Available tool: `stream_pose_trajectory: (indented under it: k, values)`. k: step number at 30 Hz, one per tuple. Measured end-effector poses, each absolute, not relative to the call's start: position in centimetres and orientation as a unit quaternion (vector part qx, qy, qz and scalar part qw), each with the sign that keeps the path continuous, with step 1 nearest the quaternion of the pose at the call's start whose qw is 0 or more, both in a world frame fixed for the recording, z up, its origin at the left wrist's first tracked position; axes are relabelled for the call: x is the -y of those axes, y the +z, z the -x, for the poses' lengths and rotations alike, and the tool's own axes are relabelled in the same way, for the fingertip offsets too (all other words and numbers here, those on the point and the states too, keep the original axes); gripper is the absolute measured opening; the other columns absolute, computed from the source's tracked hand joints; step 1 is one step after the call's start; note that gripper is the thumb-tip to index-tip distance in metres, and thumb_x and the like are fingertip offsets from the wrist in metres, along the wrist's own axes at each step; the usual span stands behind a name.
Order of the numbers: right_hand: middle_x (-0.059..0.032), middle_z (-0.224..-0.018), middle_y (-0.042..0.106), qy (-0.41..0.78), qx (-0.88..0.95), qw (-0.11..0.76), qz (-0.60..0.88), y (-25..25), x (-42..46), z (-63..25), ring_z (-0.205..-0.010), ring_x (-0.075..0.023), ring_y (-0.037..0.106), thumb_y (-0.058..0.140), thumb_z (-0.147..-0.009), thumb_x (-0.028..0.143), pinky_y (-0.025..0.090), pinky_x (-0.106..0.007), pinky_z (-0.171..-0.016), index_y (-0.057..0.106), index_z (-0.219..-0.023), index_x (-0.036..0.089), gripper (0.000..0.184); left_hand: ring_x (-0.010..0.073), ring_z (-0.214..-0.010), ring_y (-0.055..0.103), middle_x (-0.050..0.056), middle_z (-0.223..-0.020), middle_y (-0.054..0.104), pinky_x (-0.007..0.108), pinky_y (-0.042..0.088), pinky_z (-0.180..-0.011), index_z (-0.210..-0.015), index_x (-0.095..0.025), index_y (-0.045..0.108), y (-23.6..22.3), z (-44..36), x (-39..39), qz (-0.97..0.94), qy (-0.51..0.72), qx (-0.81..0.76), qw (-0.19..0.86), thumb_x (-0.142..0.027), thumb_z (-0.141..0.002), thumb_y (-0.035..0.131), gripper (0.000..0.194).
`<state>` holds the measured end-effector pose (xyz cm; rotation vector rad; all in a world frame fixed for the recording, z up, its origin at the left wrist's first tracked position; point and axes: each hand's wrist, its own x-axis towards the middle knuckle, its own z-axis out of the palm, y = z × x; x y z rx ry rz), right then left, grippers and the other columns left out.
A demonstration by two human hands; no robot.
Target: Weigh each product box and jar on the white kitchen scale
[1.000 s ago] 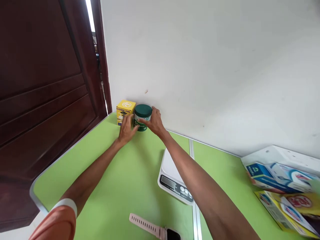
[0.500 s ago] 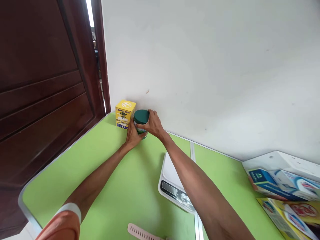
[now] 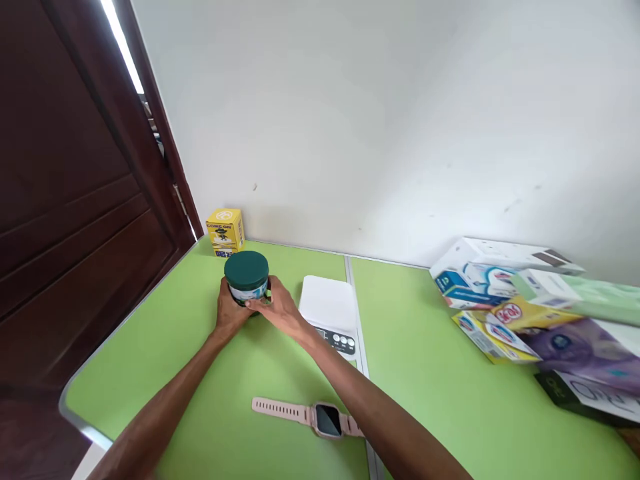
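A round jar (image 3: 246,270) with a dark green lid and a printed label is gripped between my two hands, upright, in front of the yellow box. My left hand (image 3: 229,310) wraps its left side. On the right side, my right hand (image 3: 277,303) is closed round the jar, with the thumb across its front. The jar's lower part is mostly hidden by my fingers. Behind it, near the wall, stands the yellow box (image 3: 225,233) with "COME ON" printed on it. A white kitchen scale (image 3: 328,303) lies to the right of the jar, partly behind my right forearm.
A pink smartwatch (image 3: 328,421) lies near the front of the green table (image 3: 425,400), its strap partly under my right forearm. Several boxes and packets, including a purple packet (image 3: 585,353), are heaped at the right. A white wall and a dark wooden door (image 3: 75,200) bound the table.
The jar has come away from beside the yellow box, towards me. My right hand has moved down from the lid to the jar's side. The view has shifted, showing more of the right-hand heap.
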<state>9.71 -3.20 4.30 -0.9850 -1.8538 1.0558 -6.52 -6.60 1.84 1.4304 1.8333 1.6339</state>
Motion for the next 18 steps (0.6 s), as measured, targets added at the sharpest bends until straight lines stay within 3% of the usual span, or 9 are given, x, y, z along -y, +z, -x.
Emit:
stream_pose_trajectory:
  k: [3, 9, 18]
  values:
    - [-0.0162, -0.127, 0.074, 0.409, 0.715, 0.405, 0.398, 6.6, 4.7, -11.3, -0.120, -0.0362, 0.071, 0.089, -0.080, 0.044, 0.060, -0.054, -0.101, 0.060, -0.126, 0.021, 0.059, 0.0309, -0.102, 0.079, 0.013, -0.118, 0.079, 0.044, 0.066, -0.087, -0.126, -0.021, 0.057, 4.2, 4.9, 7.1, -0.524, 0.577, -0.612, 0.137, -0.044, -0.054, 0.097, 0.085]
    - [-0.0179, -0.131, 0.075, 0.353, 0.683, 0.468, 0.436, 11.5, 5.6, -18.1, -0.118, -0.0357, 0.072, 0.090, -0.076, 0.053, 0.060, -0.052, -0.099, 0.063, -0.129, 0.019, 0.069, 0.0315, -0.114, 0.076, 0.015, -0.126, 0.075, 0.044, 0.064, -0.096, -0.130, -0.019, 0.054, 8.4, -1.1, 4.9, -0.607, 0.590, -0.513, 0.144, -0.050, -0.053, 0.098, 0.094]
    - [-0.0159, -0.128, 0.079, 0.312, 0.619, 0.497, 0.522, 8.3, 6.1, -26.5, -0.121, -0.0365, 0.074, 0.090, -0.073, 0.055, 0.062, -0.056, -0.102, 0.067, -0.122, 0.022, 0.064, 0.0298, -0.102, 0.076, 0.011, -0.115, 0.075, 0.042, 0.063, -0.086, -0.121, -0.022, 0.055, 5.7, -9.6, 2.7, -0.655, 0.538, -0.481, 0.224, -0.055, -0.056, 0.100, 0.086]
